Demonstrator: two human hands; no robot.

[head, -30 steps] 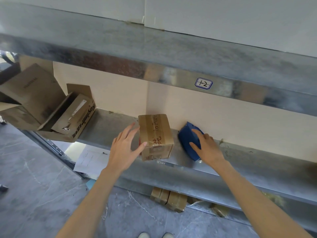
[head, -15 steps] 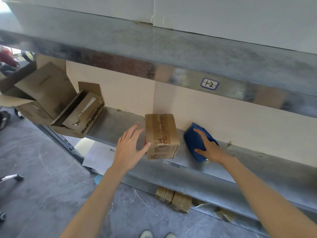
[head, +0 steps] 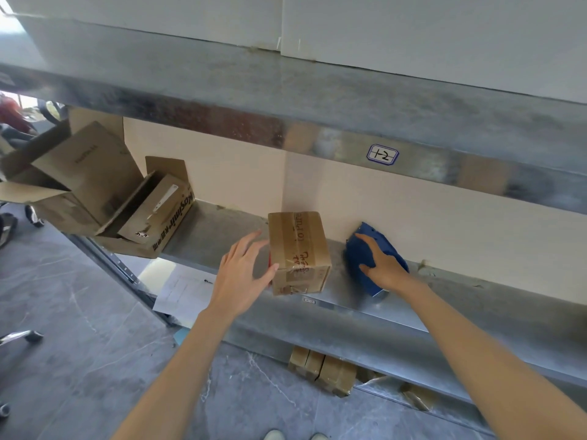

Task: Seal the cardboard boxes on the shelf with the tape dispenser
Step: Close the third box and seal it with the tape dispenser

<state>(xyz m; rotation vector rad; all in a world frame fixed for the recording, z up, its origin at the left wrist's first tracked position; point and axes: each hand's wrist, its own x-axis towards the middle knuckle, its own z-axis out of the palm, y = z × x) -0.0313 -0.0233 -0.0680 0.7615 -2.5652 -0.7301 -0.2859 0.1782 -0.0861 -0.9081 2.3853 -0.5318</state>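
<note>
The hands reach to the lower shelf [head: 219, 230] of a metal rack. The left hand [head: 241, 274] is released: its fingers are straight and spread along the left side of a small cardboard box [head: 298, 249], and the thumb tip touches the box's near left edge. The right hand [head: 386, 268] grasps the blue tape dispenser [head: 360, 258], with the index finger stretched over its top and the thumb pressed against its near side.

The small cardboard box stands upright near the front edge of the shelf. Clear tape runs over its top and down its front, with handwriting under the tape. The tape dispenser lies on the shelf at 3 o'clock from the box, apart from it and close to the beige back wall [head: 444, 223].

At 9 o'clock from the box, well apart, open cartons [head: 95, 185] with loose flaps hang over the shelf's left end. At 1 o'clock, a label [head: 382, 154] sits on the upper shelf's beam. At 6 o'clock, more taped boxes [head: 320, 371] lie on the lowest level.
</note>
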